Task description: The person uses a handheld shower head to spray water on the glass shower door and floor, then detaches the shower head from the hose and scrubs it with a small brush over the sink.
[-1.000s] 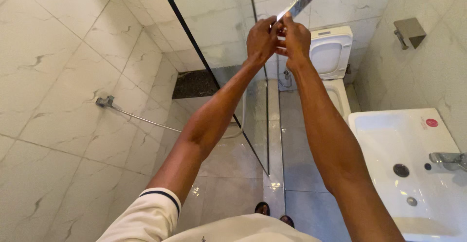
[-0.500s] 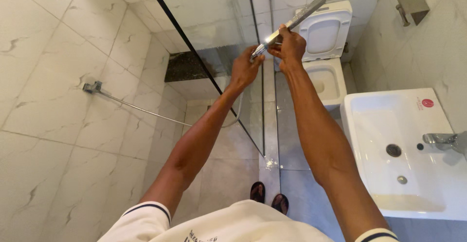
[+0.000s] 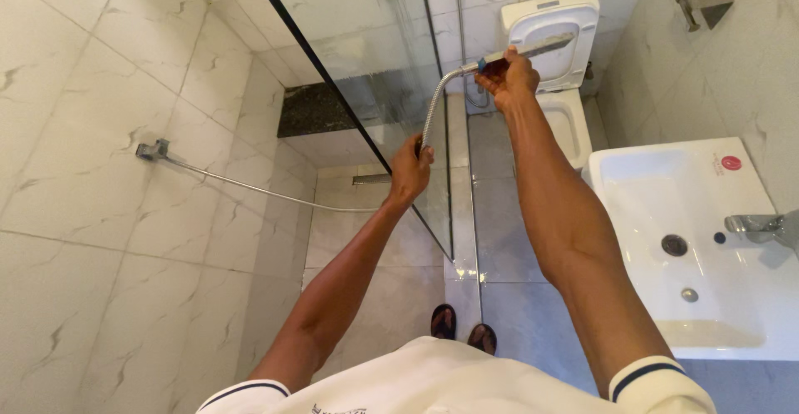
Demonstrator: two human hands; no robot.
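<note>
Shower handset point(image 3: 533, 49): slim chrome wand, held up before the toilet point(image 3: 553, 39); looks light, rigid and slick.
Right hand point(image 3: 509, 79): closed round the handset's base, the surest hold.
Left hand point(image 3: 410, 171): gripping the hose point(image 3: 434, 106), limp metal coil.
Glass screen point(image 3: 374, 64): just beside the hose.

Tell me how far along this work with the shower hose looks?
Done: the hose is fixed at the wall outlet and reaches the chrome hand shower. In hand: the right hand grips the hand shower by its hose end, while the left hand holds the hose lower down, beside the glass screen. Left: the hand shower hangs on no holder; none is visible.
</note>
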